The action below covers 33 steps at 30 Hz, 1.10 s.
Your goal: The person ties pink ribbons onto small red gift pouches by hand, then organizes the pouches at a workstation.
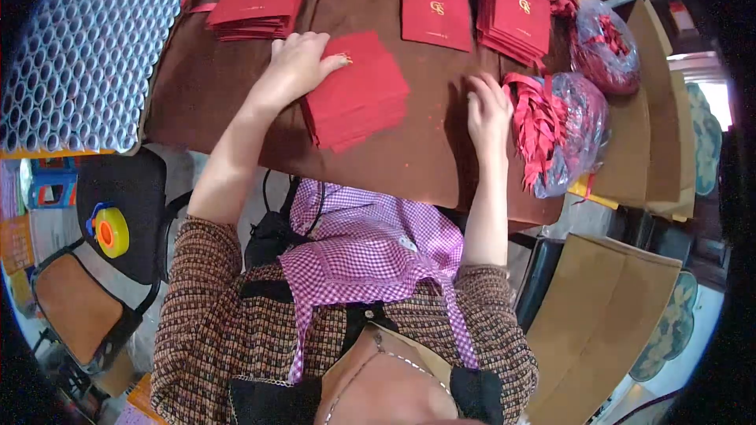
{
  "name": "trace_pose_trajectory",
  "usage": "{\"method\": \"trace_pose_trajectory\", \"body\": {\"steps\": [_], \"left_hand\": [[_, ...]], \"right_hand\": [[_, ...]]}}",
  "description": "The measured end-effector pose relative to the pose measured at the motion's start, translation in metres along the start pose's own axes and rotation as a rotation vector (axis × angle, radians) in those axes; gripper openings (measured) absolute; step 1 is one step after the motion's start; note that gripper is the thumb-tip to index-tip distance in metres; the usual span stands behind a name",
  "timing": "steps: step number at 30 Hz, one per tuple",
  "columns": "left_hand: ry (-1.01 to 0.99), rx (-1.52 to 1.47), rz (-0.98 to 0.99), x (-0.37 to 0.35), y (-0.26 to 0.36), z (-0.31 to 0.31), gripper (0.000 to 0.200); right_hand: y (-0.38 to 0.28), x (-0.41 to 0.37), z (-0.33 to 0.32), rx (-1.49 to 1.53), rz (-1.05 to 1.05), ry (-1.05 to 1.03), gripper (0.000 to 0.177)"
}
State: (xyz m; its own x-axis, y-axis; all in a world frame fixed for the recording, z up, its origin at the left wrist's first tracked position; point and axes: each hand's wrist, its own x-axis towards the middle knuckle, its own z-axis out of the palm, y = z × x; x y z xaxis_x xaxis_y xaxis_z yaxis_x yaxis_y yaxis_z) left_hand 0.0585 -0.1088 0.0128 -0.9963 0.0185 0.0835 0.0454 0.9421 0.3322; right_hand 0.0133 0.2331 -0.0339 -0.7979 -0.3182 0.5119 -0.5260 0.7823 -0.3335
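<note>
Purple-checked apron [362, 267] lay nearest, below the near edge of the brown cloth [437, 161]. On the cloth, near middle, sat the red stack [362, 90], its edges uneven. Left hand [301, 64] rested palm down over its far left corner, thumb spread from the fingers across the top piece; could not tell whether the fingers pinched any. Right hand [490, 106] was to the right, fingers loosely bent and parted, just beside red ribbons [539, 126] spilling from clear plastic. Farther off: gold-marked red bags, one pile left [260, 0], another right [516, 12].
</note>
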Motion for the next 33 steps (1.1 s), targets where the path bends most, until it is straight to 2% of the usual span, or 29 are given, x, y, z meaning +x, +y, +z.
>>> {"method": "trace_pose_trajectory", "body": {"steps": [2, 4, 6, 8, 12, 16, 18, 19, 22, 25, 28, 30, 31, 32, 33], "left_hand": [[-0.047, 0.033, 0.002, 0.008, -0.005, 0.002, 0.056], [-0.068, 0.032, 0.01, 0.013, -0.004, -0.001, 0.055], [-0.048, 0.038, 0.039, 0.021, -0.008, 0.001, 0.053], [0.025, 0.042, 0.087, 0.024, -0.013, 0.008, 0.053], [0.035, 0.106, 0.11, 0.026, -0.017, 0.012, 0.054], [0.13, 0.132, 0.122, 0.022, -0.015, 0.005, 0.054], [0.072, 0.064, 0.004, 0.023, -0.012, -0.005, 0.052], [0.099, 0.039, 0.065, 0.024, -0.015, -0.007, 0.045], [0.139, -0.094, 0.079, 0.02, -0.005, -0.019, 0.036], [0.078, -0.201, 0.037, 0.012, 0.016, -0.036, 0.033], [-0.005, -0.371, 0.191, 0.001, 0.04, -0.052, 0.024], [-0.072, -0.525, 0.275, -0.007, 0.061, -0.053, 0.024], [-0.154, -0.681, 0.235, -0.011, 0.07, -0.048, 0.029], [-0.23, -0.8, 0.214, -0.015, 0.077, -0.04, 0.035], [-0.276, -0.814, 0.185, -0.021, 0.087, -0.036, 0.036]], "right_hand": [[0.009, -0.027, -0.022, -0.047, 0.125, 0.087, 0.021], [0.024, -0.048, -0.045, -0.087, 0.131, 0.174, 0.017], [0.031, -0.063, -0.065, -0.239, 0.237, 0.217, 0.017], [0.047, -0.075, -0.075, -0.305, 0.249, 0.263, 0.015], [0.055, -0.083, -0.084, -0.39, 0.24, 0.284, 0.013], [0.054, -0.083, -0.071, -0.419, 0.218, 0.251, 0.017], [0.051, -0.08, -0.064, -0.575, 0.247, 0.195, 0.017], [0.054, -0.082, -0.061, -0.571, 0.247, 0.2, 0.017], [0.057, -0.078, -0.061, -0.539, 0.248, 0.172, 0.015], [0.052, -0.071, -0.08, -0.331, 0.163, 0.284, 0.011], [0.025, -0.063, -0.11, -0.07, 0.272, 0.341, 0.019], [0.007, -0.062, -0.128, 0.354, 0.422, 0.352, 0.021], [-0.002, -0.066, -0.135, 0.59, 0.487, 0.392, 0.022], [-0.007, -0.073, -0.148, 0.843, 0.55, 0.305, 0.021], [-0.011, -0.078, -0.156, 1.098, 0.458, 0.24, 0.022]]}}
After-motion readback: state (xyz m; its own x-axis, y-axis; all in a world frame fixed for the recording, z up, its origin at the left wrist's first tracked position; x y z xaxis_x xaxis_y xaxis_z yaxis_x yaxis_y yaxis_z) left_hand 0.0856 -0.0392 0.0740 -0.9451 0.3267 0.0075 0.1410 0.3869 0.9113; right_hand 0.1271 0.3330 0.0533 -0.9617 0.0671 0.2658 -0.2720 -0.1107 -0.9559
